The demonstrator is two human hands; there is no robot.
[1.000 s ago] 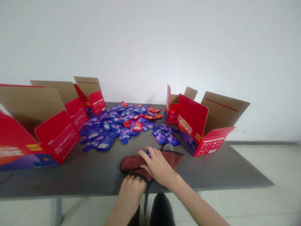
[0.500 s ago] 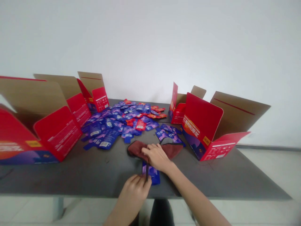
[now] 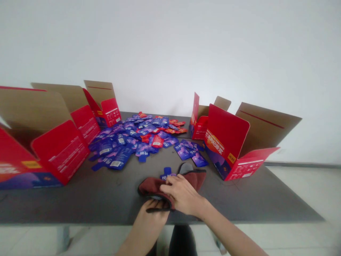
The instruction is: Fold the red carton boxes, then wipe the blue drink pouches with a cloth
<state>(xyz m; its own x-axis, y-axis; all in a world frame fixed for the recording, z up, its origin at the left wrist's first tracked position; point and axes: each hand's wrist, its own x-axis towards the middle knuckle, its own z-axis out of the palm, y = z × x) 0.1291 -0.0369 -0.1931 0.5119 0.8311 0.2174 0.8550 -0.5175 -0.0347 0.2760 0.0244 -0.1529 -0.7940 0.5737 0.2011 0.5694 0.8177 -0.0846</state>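
A brown cloth piece (image 3: 195, 177) with black edging and a grey inner side lies bunched near the table's front edge. My right hand (image 3: 179, 193) grips its top, thumb and fingers closed on the fabric. My left hand (image 3: 153, 209) is at the cloth's near black-trimmed edge, its fingers curled and their tips hidden beneath the fabric. A black strap end crosses the left fingers. Just behind the cloth, a blue-purple sachet (image 3: 167, 172) shows its upper end; the rest is covered.
A heap of blue-purple sachets (image 3: 128, 140) with red sachets (image 3: 157, 141) among them lies mid-table. Several sachets (image 3: 198, 159) lie right of it. Open red cartons stand at left (image 3: 62, 153) and right (image 3: 226, 142). A white wall rises behind the dark table (image 3: 101, 202).
The cloth has come nearer the front edge, baring the sachets at right and the upper end of the one below. My left fingers have moved from the dangling strap to under the cloth's edge.
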